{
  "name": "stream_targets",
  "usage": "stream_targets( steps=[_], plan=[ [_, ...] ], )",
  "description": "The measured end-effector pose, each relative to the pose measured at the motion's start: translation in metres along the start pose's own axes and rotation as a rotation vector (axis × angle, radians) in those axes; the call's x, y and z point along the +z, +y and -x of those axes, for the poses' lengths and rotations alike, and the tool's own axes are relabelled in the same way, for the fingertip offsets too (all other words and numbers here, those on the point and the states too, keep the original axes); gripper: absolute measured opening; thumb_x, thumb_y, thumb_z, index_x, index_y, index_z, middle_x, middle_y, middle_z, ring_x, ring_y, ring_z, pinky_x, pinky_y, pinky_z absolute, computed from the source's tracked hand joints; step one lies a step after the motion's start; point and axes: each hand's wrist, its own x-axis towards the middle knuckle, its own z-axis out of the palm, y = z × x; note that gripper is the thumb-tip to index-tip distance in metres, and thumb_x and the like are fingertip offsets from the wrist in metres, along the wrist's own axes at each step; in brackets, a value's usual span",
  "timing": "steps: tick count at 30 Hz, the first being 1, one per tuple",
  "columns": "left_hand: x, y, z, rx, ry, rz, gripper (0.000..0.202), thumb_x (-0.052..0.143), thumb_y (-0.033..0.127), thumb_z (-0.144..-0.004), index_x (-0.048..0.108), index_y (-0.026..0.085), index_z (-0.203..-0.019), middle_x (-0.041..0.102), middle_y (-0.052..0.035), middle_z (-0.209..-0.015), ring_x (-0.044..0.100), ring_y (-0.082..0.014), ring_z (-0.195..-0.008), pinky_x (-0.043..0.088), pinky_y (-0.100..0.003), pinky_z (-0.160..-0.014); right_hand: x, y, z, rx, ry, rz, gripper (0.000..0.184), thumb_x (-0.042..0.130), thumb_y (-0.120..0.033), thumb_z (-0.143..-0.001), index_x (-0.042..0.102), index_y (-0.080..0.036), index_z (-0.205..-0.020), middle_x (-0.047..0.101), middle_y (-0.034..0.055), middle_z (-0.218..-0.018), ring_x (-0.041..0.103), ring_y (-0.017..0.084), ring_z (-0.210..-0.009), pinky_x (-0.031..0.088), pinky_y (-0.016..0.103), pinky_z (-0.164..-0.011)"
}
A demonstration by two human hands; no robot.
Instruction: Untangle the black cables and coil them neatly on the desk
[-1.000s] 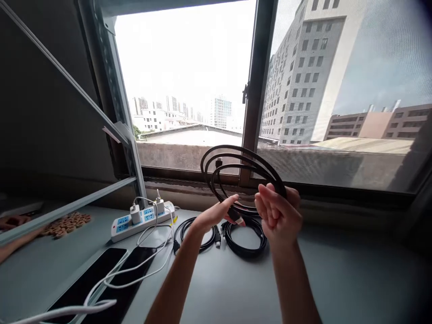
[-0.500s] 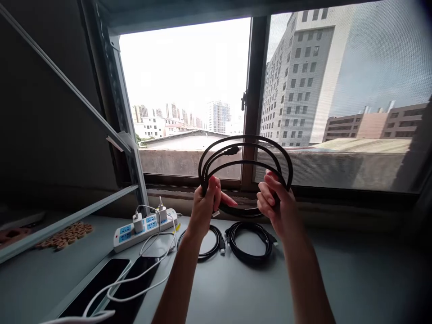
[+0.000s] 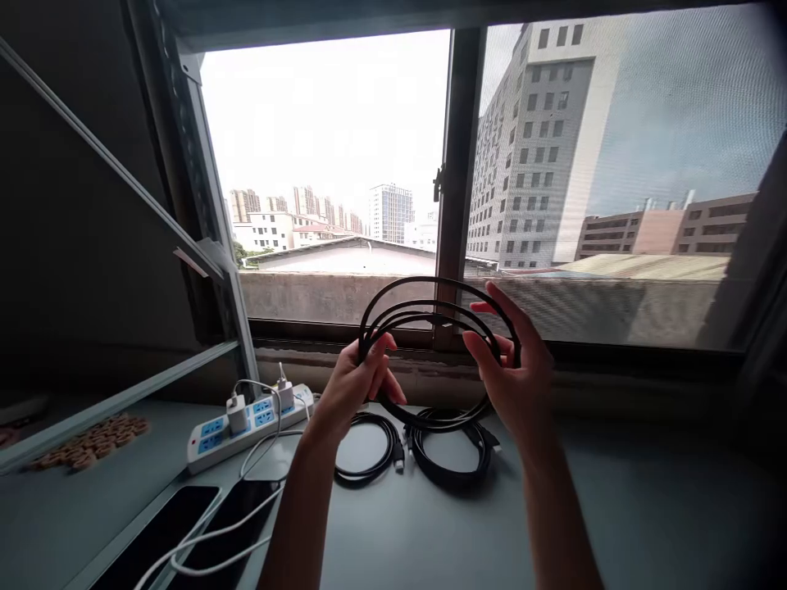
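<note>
I hold a coiled black cable [image 3: 430, 307] up in front of the window with both hands. My left hand [image 3: 353, 389] is closed round the left side of the coil. My right hand [image 3: 513, 373] has the coil's right side running through its curled fingers, with the fingertips raised. Below them, two more coiled black cables lie on the grey table [image 3: 615, 508]: a thin one [image 3: 369, 451] on the left and a thicker one [image 3: 448, 451] on the right.
A white power strip [image 3: 246, 418] with two chargers plugged in sits at the left. White wires [image 3: 239, 516] run from it to two dark phones [image 3: 202, 533] at the near left. A metal shelf frame [image 3: 209, 254] stands left. Small brown pieces [image 3: 86, 442] lie far left.
The coil has come lower and its loops lie closer together. My left hand has taken hold of its left side, and my right hand's fingers have lifted.
</note>
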Motion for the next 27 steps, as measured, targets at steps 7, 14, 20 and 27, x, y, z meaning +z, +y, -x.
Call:
stream_targets(
  steps=[7,14,20,27],
  plan=[
    [-0.001,0.003,0.0,-0.028,-0.121,0.037,0.026,0.06,0.041,-0.08,0.048,0.018,-0.075,0.031,0.0116,-0.037,0.048,-0.0079,-0.035,0.038,-0.017,-0.044,0.0,0.008,0.0,-0.014,0.029,0.078,0.043,0.061,-0.028,-0.084,0.054,-0.035,-0.126,0.061,0.0027,-0.097,0.043,0.009,-0.047,0.037,0.023,-0.039],
    [-0.007,-0.001,-0.004,-0.071,-0.14,0.109,0.04,0.064,0.053,-0.072,0.048,0.017,-0.078,0.029,0.0114,-0.041,0.036,-0.0037,-0.034,0.025,-0.015,-0.037,0.004,0.018,0.0,-0.006,-0.028,0.066,0.04,0.059,-0.028,-0.085,0.055,-0.031,-0.125,0.058,0.0003,-0.082,0.04,0.008,-0.044,0.038,0.023,-0.041],
    [-0.008,-0.004,-0.005,-0.135,-0.194,0.257,0.05,0.045,0.067,-0.076,0.049,0.018,-0.082,0.025,0.0114,-0.04,0.02,-0.0027,-0.032,0.015,-0.015,-0.034,0.005,0.017,-0.003,-0.072,-0.105,0.06,0.027,0.053,-0.023,-0.089,0.064,-0.028,-0.113,0.055,-0.0006,-0.078,0.045,0.009,-0.051,0.037,0.024,-0.047],
    [-0.002,-0.004,-0.009,-0.197,-0.182,0.33,0.038,0.039,0.048,-0.088,0.041,0.018,-0.064,0.024,0.009,-0.037,0.021,-0.0041,-0.031,0.015,-0.017,-0.033,0.008,0.021,-0.001,-0.1,-0.14,0.116,0.025,0.05,-0.024,-0.091,0.066,-0.028,-0.109,0.059,0.0007,-0.082,0.048,0.011,-0.056,0.036,0.023,-0.048]
  ],
)
